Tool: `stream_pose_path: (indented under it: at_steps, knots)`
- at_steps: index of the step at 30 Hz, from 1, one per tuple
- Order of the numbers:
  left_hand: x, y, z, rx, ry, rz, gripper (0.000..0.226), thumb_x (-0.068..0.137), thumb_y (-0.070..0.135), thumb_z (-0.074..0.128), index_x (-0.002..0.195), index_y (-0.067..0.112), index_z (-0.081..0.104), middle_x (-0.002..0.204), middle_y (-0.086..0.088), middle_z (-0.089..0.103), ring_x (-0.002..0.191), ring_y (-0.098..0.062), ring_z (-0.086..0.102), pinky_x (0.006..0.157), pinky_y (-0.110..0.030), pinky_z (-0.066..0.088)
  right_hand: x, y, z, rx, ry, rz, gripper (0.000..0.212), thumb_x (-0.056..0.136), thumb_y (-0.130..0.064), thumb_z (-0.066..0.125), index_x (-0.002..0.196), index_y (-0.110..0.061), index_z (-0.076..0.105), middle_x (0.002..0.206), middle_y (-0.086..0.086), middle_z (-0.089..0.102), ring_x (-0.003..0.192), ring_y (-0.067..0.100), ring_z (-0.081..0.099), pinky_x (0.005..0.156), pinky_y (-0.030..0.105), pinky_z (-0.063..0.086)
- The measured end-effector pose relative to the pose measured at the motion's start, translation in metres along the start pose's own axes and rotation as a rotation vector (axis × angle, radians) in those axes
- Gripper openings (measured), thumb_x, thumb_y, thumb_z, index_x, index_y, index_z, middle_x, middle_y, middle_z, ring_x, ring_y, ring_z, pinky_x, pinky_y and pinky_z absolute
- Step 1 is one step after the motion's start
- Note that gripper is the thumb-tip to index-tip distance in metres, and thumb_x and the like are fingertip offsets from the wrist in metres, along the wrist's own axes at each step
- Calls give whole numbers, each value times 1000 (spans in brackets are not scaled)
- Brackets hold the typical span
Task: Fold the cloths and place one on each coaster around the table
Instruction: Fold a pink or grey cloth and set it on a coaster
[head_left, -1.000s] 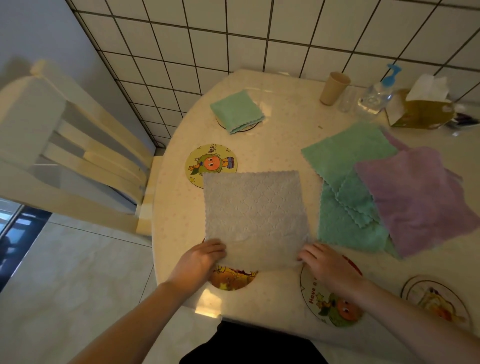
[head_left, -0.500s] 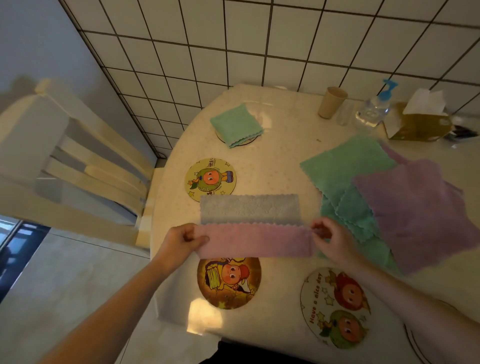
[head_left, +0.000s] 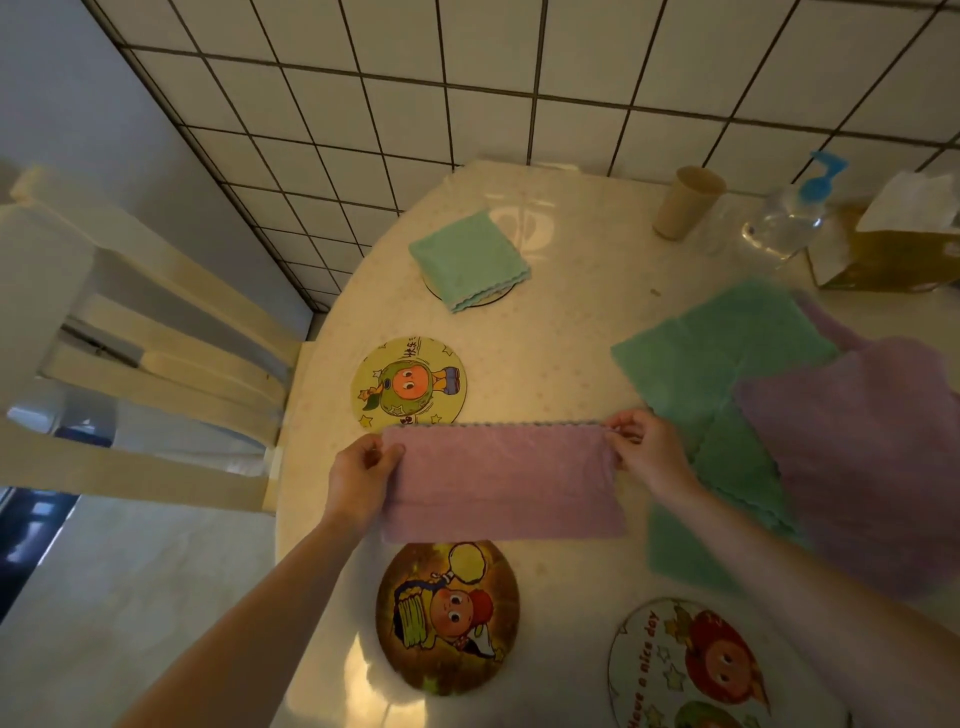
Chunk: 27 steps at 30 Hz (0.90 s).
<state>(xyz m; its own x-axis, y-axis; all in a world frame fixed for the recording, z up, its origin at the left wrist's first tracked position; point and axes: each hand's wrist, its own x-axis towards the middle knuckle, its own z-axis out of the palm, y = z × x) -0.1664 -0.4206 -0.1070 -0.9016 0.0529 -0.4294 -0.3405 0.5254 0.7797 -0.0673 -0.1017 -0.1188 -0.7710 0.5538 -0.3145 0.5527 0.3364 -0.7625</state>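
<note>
Pink cloth (head_left: 501, 480) folded in half on the table (head_left: 571, 322), far corners pinched by left hand (head_left: 358, 478) and right hand (head_left: 647, 449). Beyond, green cloth (head_left: 467, 257) folded on a coaster (head_left: 498, 297). Unfolded cloths (head_left: 810, 415) heaped right.

A wall (head_left: 519, 93) of pale square tiles with dark grout runs behind the rounded, cream, speckled tabletop (head_left: 571, 312), meeting a plain grey-white wall (head_left: 78, 104) at the left. A cream wooden chair (head_left: 130, 338) with a slatted back stands just beside the tabletop's left edge, on a pale glossy floor (head_left: 130, 571) whose far left edge shows a dark, bluish patch too blurred to identify. The light is dim and warm, with bright glare spots on the tabletop's surface near its front edge and near the tiled wall.
</note>
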Motion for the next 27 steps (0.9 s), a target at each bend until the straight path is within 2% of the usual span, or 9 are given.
stream_pose_path:
  at_steps: [5, 12, 16, 18, 20, 22, 24, 26, 27]
  knots:
    - [7, -3, 5, 62, 28, 3, 13, 93, 22, 59, 88, 12, 65, 77, -3, 67, 71, -18, 58, 63, -34, 43, 9, 3, 3, -61, -8, -23, 15, 82, -7, 67, 77, -19, 59, 76, -4, 62, 75, 20, 63, 73, 40, 56]
    - [13, -6, 6, 78, 52, -23, 15, 93, 28, 59, 89, 14, 64, 78, -3, 66, 72, -20, 57, 62, -34, 43, 13, 1, 6, -87, 16, -28, 23, 82, -10, 68, 71, -25, 56, 76, 3, 64, 70, 23, 64, 69, 46, 56]
    - [13, -5, 7, 90, 95, -59, 17, 93, 33, 57, 93, 17, 64, 86, -1, 66, 83, -25, 61, 67, -34, 45, 11, -4, 6, -126, 44, -48, 8, 83, -8, 65, 84, -13, 58, 80, 3, 62, 75, 24, 63, 73, 44, 55]
    - [6, 0, 7, 71, 156, -79, 19, 93, 38, 57, 98, 20, 60, 93, 2, 65, 87, -25, 61, 70, -35, 47, 5, -7, 3, -133, 88, -66, 13, 85, -5, 62, 97, -7, 57, 90, 7, 61, 82, 25, 62, 76, 39, 53]
    - [-10, 5, 6, 115, 220, -59, 22, 93, 42, 54, 107, 24, 55, 106, 3, 61, 94, -23, 59, 81, -38, 51, -10, -9, 1, -217, 154, -214, 21, 85, -3, 60, 106, -5, 55, 102, 11, 59, 88, 22, 59, 78, 33, 50]
    - [-33, -1, 7, 303, 217, 156, 29, 95, 34, 52, 120, 21, 53, 119, 2, 55, 107, -19, 53, 92, -38, 47, -37, -13, 0, -365, 104, -383, 24, 87, -5, 57, 111, -8, 54, 114, 6, 54, 97, 15, 55, 81, 25, 47]
    - [-61, -13, 13, 443, 54, 459, 36, 94, 27, 52, 129, 20, 53, 128, 4, 52, 119, -14, 46, 100, -33, 42, -70, -10, 6, -478, -91, -501, 31, 91, -10, 50, 122, -13, 51, 127, -2, 48, 112, 7, 48, 93, 21, 44]
    - [-83, -31, 25, 603, -172, 698, 45, 93, 30, 50, 137, 23, 48, 141, 8, 46, 135, -12, 36, 112, -32, 33, -102, 1, 18, -565, -249, -636, 39, 92, -11, 49, 130, -15, 49, 134, -4, 46, 123, 9, 42, 104, 28, 39]
    - [-91, -42, 31, 709, -249, 787, 50, 93, 34, 47, 141, 25, 44, 149, 9, 39, 142, -12, 27, 116, -33, 26, -113, 10, 25, -619, -282, -710, 44, 88, -8, 54, 131, -15, 49, 134, -2, 49, 125, 12, 41, 105, 35, 41]
